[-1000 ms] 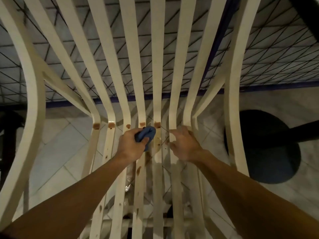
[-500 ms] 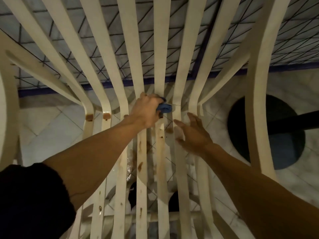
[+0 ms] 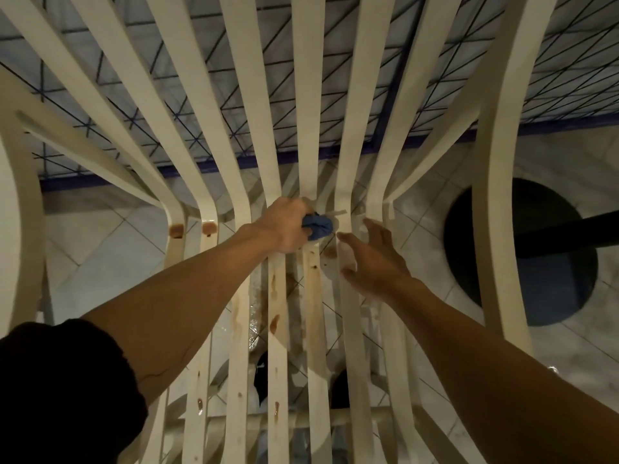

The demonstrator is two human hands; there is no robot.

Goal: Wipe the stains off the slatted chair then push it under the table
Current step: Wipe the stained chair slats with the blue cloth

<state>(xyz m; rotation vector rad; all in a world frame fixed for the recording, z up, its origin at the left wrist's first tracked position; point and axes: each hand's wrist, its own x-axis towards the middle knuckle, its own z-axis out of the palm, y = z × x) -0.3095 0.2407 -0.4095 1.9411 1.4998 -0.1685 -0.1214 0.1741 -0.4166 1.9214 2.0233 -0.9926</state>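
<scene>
At centre frame, a left hand (image 3: 288, 226) clenches a wadded blue cloth (image 3: 318, 226) against the bend of the slatted chair (image 3: 494, 195), right hand (image 3: 375, 262) open alongside; so small a wad may smear the brown stains (image 3: 274, 324) below.

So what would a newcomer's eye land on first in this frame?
The pale slatted chair fills the view, its slats fanning out from the centre. There the left hand grips a blue cloth against the slats, with the right hand open just beside it. Below the hands, nearer the camera, brown stains streak the seat.
</scene>
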